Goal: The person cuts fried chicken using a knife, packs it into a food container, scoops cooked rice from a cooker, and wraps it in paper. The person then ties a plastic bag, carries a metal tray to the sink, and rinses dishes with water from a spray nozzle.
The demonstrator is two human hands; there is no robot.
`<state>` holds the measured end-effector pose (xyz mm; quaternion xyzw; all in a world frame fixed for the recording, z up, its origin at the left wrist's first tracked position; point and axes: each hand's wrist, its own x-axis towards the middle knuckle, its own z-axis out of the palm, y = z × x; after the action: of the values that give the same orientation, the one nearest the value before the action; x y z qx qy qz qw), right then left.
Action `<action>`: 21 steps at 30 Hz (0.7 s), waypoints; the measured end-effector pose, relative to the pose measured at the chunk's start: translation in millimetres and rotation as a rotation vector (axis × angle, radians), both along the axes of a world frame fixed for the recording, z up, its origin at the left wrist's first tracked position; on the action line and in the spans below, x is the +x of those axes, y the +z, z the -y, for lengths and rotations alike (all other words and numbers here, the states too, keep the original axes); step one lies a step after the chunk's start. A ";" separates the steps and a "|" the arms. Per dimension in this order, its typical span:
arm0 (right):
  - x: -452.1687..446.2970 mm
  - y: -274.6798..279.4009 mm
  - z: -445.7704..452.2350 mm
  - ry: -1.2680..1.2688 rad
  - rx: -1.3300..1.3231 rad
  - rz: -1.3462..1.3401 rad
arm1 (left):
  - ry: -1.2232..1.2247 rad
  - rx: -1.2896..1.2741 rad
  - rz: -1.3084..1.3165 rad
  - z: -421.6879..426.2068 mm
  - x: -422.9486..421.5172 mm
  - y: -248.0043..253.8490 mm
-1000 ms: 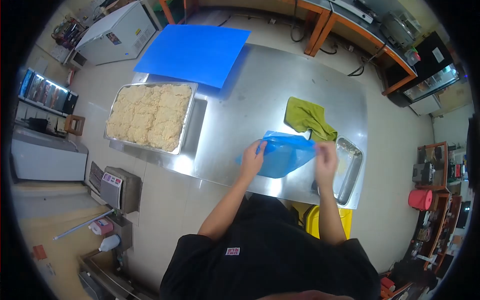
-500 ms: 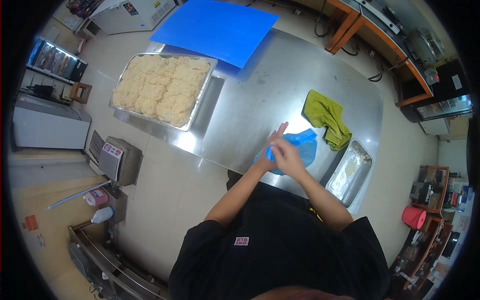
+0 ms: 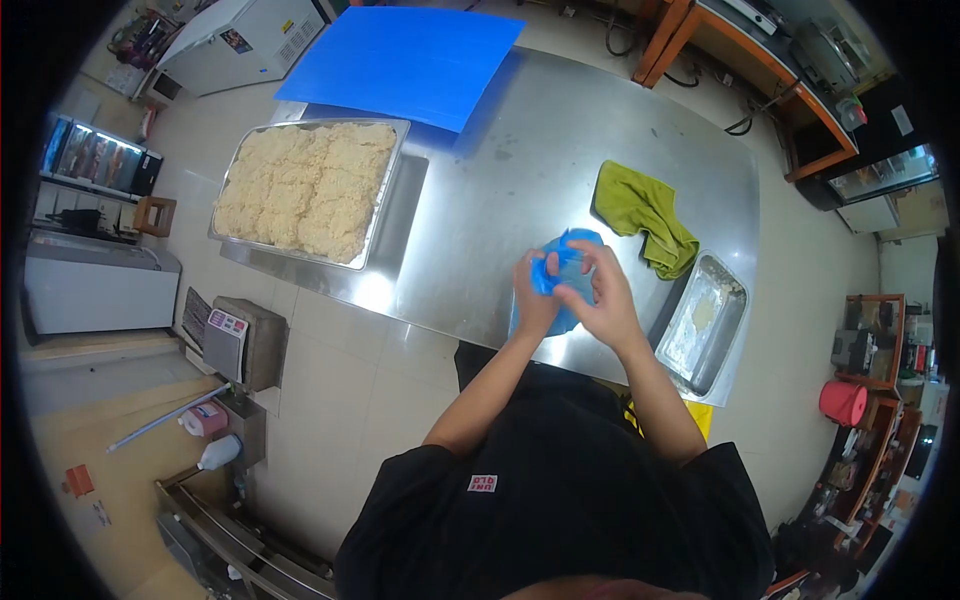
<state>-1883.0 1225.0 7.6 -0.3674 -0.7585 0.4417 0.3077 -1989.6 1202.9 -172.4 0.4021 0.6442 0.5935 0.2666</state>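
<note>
Both my hands are raised just above the near part of the steel table [image 3: 470, 230], with thin, translucent blue plastic [image 3: 570, 262] between them. I cannot tell whether the plastic is a glove or a bag. My left hand [image 3: 535, 300] is closed on it, and a bright blue fold bunches at its fingers. My right hand [image 3: 608, 305] faces it with fingers curved and thumb apart, its fingertips close to or touching the plastic's upper edge. A crumpled green cloth [image 3: 640, 205] lies beyond the right hand.
A shallow metal tray [image 3: 735, 335] with pale residue sits at the table's right end. To the left, a large tray [image 3: 383, 210] holds pale crumb-coated food [image 3: 305, 190]. A blue sheet [image 3: 400, 60] covers the far left corner. A scale [image 3: 225, 340] stands off the table.
The right hand has moved off the left hand and its fingers have spread. The blue plastic has shifted up between the hands. The view has tilted slightly.
</note>
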 end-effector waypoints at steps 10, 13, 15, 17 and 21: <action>50.4 -38.0 -25.7 -0.005 -0.136 -0.144 | -0.673 0.329 -0.520 -9.0 -15.4 83.6; 63.7 -44.5 -36.2 -0.033 -0.192 -0.215 | -0.865 0.335 -0.631 -24.0 -33.2 71.2; 59.9 -57.1 -41.2 -0.100 -0.259 -0.281 | -0.862 0.309 -0.637 -30.9 -34.9 51.9; 65.7 -52.2 -40.5 -0.158 -0.372 -0.368 | -0.753 0.250 -0.553 -23.6 -17.6 39.7; 94.0 -59.2 -33.2 -0.228 -0.420 -0.406 | -0.424 0.107 0.290 -3.8 27.6 40.7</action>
<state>-1789.0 1258.1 -51.6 -0.4099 -0.5276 0.6157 0.4178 -1962.0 1206.7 -131.7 0.4523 0.4684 0.6090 0.4529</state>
